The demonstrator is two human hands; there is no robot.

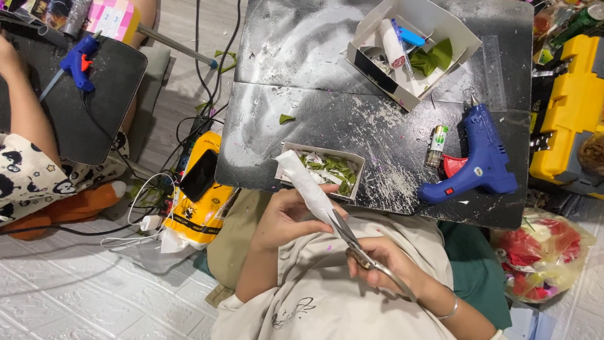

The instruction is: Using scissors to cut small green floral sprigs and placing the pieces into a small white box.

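Was a long white strip [306, 182], looked like paper or ribbon, a bit crumpled and wider at its far end. Ran on a slant from roughly 10 o'clock down to 4 o'clock, far end lying over the near-left corner of a small shallow box [352, 156], near end caught between the scissors [352, 240]. Blades slightly parted around the strip's lower tip, silver, pointing up toward 11 o'clock.

Small box sat at the near edge of the black work board [302, 119], stuffed with green and white snippets [332, 169]. Further out at about 1 o'clock, a bigger white cardboard box [440, 19] with a white roll [391, 43], something blue [412, 36] and a folded green piece [434, 58] inside. Off at 3 o'clock, a blue glue gun [479, 157] flat on the board, small green-and-white battery [436, 145] just beside it.

Left hand [286, 214] curled around the strip's middle, thumb on top, pinching it firmly. Right hand [393, 264] closed through the scissor handles, thin bangle on that wrist, forearm coming in from 5 o'clock. Both hands close over the lap, just short of the board's near edge.
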